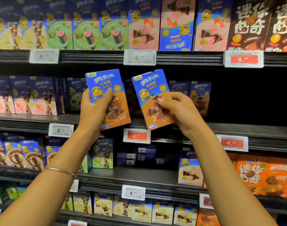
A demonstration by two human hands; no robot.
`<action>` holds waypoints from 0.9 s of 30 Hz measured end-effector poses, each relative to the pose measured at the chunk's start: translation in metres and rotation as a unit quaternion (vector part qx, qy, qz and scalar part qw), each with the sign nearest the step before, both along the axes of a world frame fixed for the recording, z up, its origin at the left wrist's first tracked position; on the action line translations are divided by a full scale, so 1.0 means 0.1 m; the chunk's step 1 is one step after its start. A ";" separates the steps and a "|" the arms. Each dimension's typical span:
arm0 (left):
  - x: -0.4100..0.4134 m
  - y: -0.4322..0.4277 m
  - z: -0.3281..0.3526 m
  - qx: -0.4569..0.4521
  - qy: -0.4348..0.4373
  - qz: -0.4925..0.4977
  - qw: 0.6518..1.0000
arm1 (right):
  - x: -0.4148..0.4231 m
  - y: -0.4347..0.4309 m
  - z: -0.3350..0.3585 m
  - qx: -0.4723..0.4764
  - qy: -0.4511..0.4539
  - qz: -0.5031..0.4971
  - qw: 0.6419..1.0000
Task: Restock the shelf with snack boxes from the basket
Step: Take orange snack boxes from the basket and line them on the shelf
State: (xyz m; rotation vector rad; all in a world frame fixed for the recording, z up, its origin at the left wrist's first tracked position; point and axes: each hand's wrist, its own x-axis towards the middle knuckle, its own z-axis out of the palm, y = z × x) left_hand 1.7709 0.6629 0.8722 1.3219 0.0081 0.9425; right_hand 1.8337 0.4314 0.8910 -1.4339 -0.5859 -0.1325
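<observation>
Left box [103, 80] gripped in our left hand [92, 110], right box [149, 88] pinched in our right hand [180, 110]. Both tilted, up in front of middle shelf [253, 128], not yet set down. Matching brown boxes [200, 95] already stand at back there; dark gap beside them wants filling. Top shelf [90, 56] packed full. Basket out of view, so we can't tell what's left in it.

Two blue-and-tan snack boxes [107, 98] with yellow cartoon figures; red price tags [137, 136].
</observation>
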 end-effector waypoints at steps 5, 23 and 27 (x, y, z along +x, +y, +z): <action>0.02 -0.06 0.05 0.018 0.013 -0.005 1.000 | 0.53 -0.19 -0.13 -0.012 0.036 -0.163 0.986; 0.24 -0.27 0.05 0.026 0.036 -0.021 0.999 | 1.07 0.04 -0.09 -0.412 -0.043 -0.305 0.858; 0.26 -0.27 0.04 0.026 0.038 -0.023 0.999 | 1.09 0.11 -0.08 -0.441 -0.042 -0.299 0.845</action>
